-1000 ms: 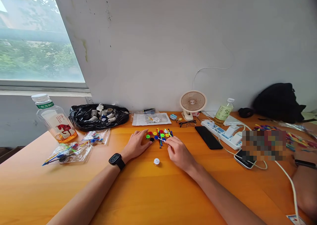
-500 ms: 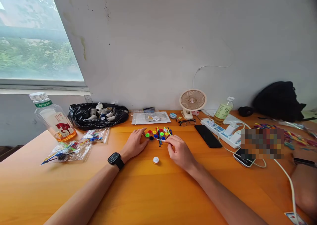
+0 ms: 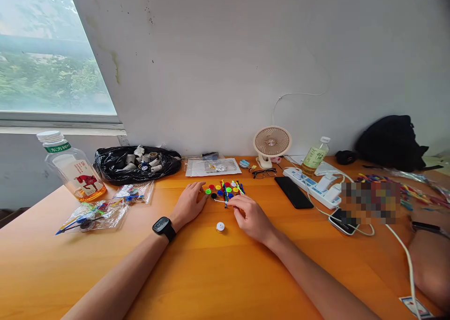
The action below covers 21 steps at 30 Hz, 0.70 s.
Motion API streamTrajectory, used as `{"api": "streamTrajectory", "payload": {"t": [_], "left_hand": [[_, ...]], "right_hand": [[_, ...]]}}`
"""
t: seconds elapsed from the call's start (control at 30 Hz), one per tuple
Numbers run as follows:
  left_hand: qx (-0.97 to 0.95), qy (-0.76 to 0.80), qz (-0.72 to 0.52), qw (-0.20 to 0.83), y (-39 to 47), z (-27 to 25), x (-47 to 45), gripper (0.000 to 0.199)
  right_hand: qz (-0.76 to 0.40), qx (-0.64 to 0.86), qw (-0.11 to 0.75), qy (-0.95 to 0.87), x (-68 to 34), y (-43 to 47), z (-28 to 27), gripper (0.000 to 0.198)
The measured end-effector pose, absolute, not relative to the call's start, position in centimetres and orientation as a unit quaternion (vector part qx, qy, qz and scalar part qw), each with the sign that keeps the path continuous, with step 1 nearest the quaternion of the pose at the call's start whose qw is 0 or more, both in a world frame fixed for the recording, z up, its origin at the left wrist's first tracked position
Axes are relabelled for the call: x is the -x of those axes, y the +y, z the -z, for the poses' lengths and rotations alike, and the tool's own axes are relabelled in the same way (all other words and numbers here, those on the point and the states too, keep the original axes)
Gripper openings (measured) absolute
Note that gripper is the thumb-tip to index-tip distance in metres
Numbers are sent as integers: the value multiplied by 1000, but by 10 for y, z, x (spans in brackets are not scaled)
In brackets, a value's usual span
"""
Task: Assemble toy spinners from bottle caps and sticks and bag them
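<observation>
My left hand [image 3: 190, 201] lies on the table with its fingers stretched out, close to the left side of several small coloured round pieces [image 3: 220, 193]. A green one [image 3: 208, 192] and a black one [image 3: 213, 196] are nearest to it. My right hand [image 3: 251, 213] is closed in a pinch on a thin white stick [image 3: 221, 201], whose free end points left, toward the black piece. Thin coloured sticks [image 3: 225, 188] lie among the round pieces, partly hidden by the right fingers. A white round piece [image 3: 220, 227] sits apart, nearer to me between the hands.
At left stand a large bottle [image 3: 72, 170], clear bags of parts [image 3: 94, 217] and a black bag [image 3: 137, 166]. A fan [image 3: 272, 142], glasses [image 3: 264, 173], a phone [image 3: 294, 192] and a power strip [image 3: 312, 188] with cables are at right. Another person's arm [image 3: 431, 259] rests at far right.
My right hand has shifted slightly left and the white stick now reaches farther toward the black piece. My left hand stays nearly still. The whole view has shifted a little.
</observation>
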<state>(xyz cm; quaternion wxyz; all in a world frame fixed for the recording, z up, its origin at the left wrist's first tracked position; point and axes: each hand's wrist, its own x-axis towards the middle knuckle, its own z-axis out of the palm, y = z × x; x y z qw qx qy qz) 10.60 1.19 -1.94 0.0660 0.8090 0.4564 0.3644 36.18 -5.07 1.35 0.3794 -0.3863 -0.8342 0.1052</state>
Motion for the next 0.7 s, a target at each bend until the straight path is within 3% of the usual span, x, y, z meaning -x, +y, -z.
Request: {"api": "streamTrajectory", "payload": {"t": [0.43,0.7], "left_hand": [[-802,473,-360,62,12,18,-106,30],[-788,425,-435,99,-1,-4,-107,24]], "right_hand": [[-115,393,346,-844,-358,-53,-11,29],[-201,400,427,-786,-359,-50,-15,20]]}}
